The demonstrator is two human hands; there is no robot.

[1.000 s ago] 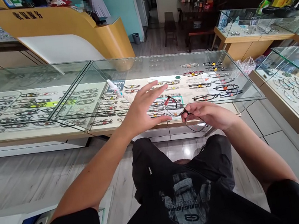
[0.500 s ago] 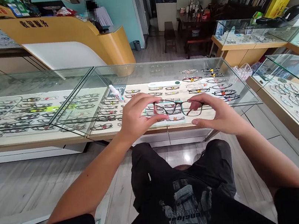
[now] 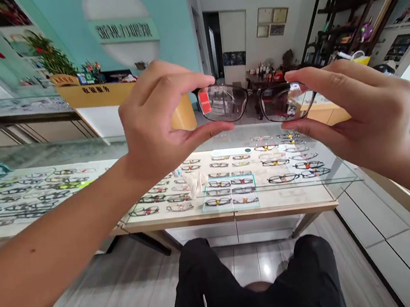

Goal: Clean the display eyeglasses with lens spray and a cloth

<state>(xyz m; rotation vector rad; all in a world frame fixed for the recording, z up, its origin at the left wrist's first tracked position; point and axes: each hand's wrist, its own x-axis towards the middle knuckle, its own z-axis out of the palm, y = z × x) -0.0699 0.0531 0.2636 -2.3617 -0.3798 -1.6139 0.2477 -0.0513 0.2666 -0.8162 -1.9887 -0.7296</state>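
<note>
Held up in front of me is a pair of dark-framed eyeglasses, with a red sticker on the left lens. My left hand pinches the left lens rim between thumb and fingers. On the other side, my right hand grips the right lens rim, thumb below and index finger above. Both hands are above the glass display counter. The temples of the eyeglasses are mostly hidden behind the lenses and hands.
Rows of eyeglass frames lie inside the counter below. A whitish crumpled cloth lies on the glass top. Farther back stands a yellow-and-white service desk. More showcases run along the right side, and my knees are under the counter's front edge.
Both hands have lifted the eyeglasses from low over the counter to about eye level, closer to the camera. The view has tilted upward, showing more of the back wall.
</note>
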